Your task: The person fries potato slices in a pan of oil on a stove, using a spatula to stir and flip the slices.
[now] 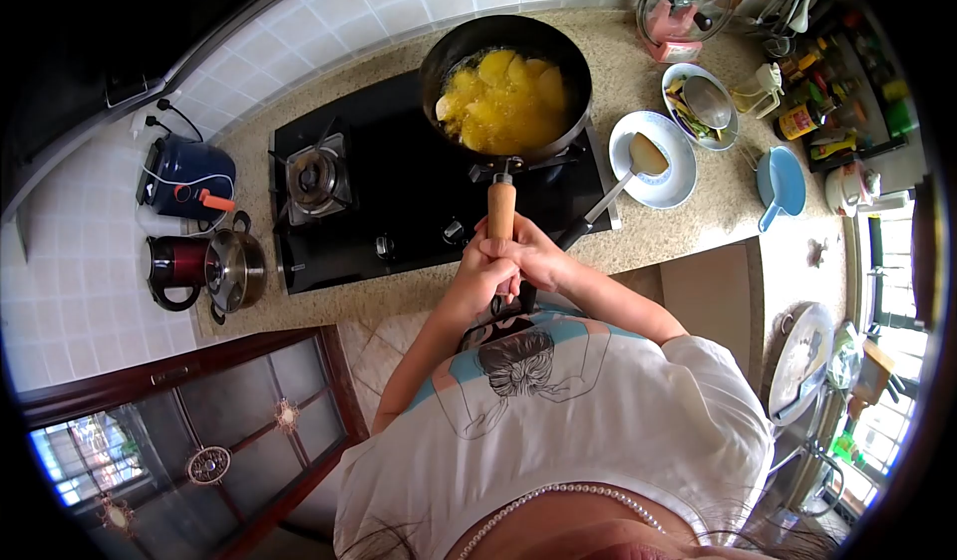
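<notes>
Both hands are closed together round the wooden handle of a dark wok. My left hand is on the lower left of the handle, and my right hand overlaps it from the right; some fingers are hidden between them. Yellow slices lie in bubbling liquid inside the wok, which sits over the right burner of the black stove. Right of the wok, a spatula rests with its blade on a white plate and its black handle close to my right hand.
A bowl of vegetables with a metal ladle, a glass lid, a blue dipper and seasoning bottles stand at the right. At the left are a lidded pot, a dark red kettle and a dark blue appliance.
</notes>
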